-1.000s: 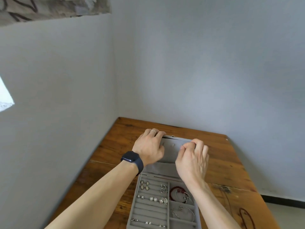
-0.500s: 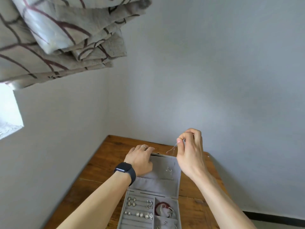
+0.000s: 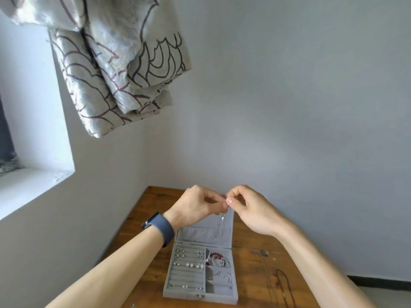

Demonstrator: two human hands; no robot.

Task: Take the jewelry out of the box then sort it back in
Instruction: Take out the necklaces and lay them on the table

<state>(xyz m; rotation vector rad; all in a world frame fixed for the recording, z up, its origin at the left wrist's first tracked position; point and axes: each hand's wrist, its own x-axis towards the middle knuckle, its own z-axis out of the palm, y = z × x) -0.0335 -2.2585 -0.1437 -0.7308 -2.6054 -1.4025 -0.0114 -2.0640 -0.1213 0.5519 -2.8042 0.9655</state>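
Dangling from my fingertips, the thin necklace is hanging just above the raised lid of the jewelry box. My left hand and right hand are both pinching its chain. I am judging this the take-out step; next I am needing a slow lift clear, then laying it on the table.

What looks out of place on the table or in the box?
Only one thing: a thin dark red cord lies loose on the brown wooden table, right of the open grey felt jewelry box, outside its compartments. Nothing seems spilled or damaged.
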